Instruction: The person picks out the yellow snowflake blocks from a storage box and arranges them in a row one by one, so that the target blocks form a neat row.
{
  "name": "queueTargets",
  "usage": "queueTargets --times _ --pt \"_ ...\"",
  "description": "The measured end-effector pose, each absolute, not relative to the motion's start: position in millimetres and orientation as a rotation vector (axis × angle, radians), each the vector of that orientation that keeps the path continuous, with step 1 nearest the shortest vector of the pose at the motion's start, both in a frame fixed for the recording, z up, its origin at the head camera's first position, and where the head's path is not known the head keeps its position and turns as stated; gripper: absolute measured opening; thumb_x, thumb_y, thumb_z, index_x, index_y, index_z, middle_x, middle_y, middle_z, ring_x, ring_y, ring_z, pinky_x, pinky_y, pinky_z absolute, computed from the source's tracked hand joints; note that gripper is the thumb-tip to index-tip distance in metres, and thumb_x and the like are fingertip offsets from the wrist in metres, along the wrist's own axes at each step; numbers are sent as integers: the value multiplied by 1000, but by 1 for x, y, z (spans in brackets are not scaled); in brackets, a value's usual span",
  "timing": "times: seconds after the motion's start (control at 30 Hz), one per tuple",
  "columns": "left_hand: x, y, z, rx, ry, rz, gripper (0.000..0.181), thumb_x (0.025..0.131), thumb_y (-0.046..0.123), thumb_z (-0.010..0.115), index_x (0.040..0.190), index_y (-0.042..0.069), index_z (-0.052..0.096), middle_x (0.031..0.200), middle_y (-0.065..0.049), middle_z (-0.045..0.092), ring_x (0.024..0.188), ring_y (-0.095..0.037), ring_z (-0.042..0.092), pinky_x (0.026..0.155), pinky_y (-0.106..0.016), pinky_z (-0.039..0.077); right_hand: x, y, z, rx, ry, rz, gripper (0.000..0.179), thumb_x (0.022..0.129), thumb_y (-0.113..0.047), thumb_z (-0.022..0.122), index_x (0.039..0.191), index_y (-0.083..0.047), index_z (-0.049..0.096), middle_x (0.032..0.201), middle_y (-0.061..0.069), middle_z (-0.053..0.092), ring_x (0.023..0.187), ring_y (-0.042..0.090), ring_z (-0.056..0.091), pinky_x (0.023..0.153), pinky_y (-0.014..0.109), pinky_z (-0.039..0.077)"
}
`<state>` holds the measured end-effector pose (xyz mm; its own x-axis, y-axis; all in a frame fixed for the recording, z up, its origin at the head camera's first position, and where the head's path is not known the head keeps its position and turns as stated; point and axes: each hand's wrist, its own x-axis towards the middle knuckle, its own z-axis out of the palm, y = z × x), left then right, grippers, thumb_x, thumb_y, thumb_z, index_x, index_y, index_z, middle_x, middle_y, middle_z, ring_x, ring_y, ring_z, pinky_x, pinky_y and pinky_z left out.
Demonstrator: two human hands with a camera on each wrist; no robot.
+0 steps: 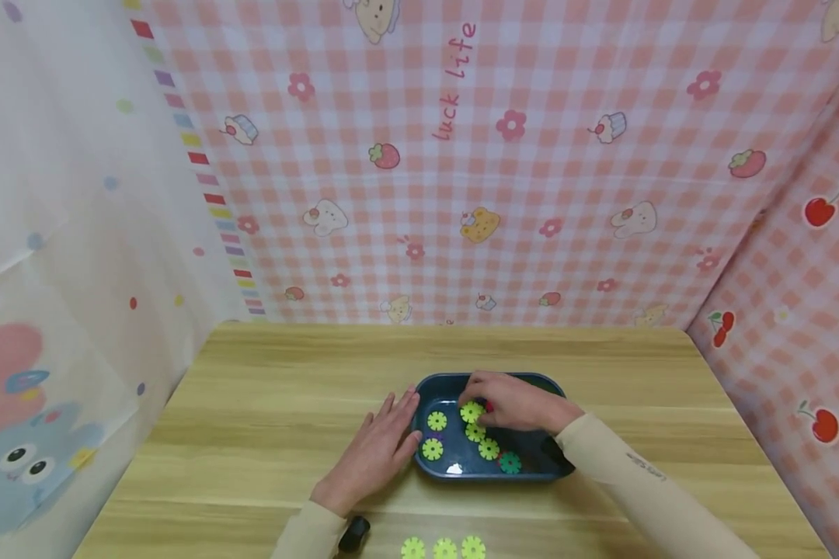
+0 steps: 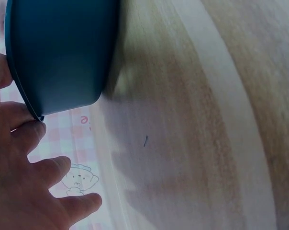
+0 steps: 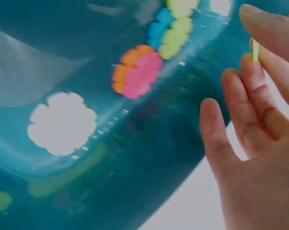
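Note:
A dark blue tray [image 1: 531, 466] stands on the table with plastic notched discs in it. Several are yellow-green, such as a yellow-green disc [image 1: 433, 449] at its left end; a green disc [image 1: 510, 463] lies near the front wall. My right hand [image 1: 510, 402] is over the tray and pinches a thin yellow-green disc [image 3: 255, 50] between thumb and fingers, its other fingers extended. My left hand [image 1: 376, 444] touches the left rim of the tray [image 2: 63, 52] with its fingers spread and fairly straight.
Three yellow-green discs, the middle disc [image 1: 445, 549] among them, form a row near the table's front edge. Orange and pink discs [image 3: 143, 72] overlap inside the tray. A pink checked cloth [image 1: 419, 194] hangs behind the wooden table [image 1: 287, 373].

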<state>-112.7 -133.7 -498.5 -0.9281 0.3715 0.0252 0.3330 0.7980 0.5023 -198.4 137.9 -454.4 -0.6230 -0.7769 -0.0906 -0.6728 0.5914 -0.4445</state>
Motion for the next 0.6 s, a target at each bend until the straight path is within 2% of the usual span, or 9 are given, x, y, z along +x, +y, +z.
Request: queueTargets --times 0.3,0.6 --pt "-113 -134 -499 581 2908 795 61 111 39 46 164 13 30 172 -2 22 156 -39 21 119 -70 24 -186 143 -430 -1227 2597 -626 32 95 -13 77 126 -10 72 126 3 62 111 21 62 98 41 56" --pt "-113 -134 -499 582 2913 806 60 111 37 46 164 12 31 171 -3 22 155 -40 22 119 -70 24 -168 149 -420 -1240 2646 -740 32 95 -16 77 127 -15 72 122 -3 61 109 21 61 96 39 56"
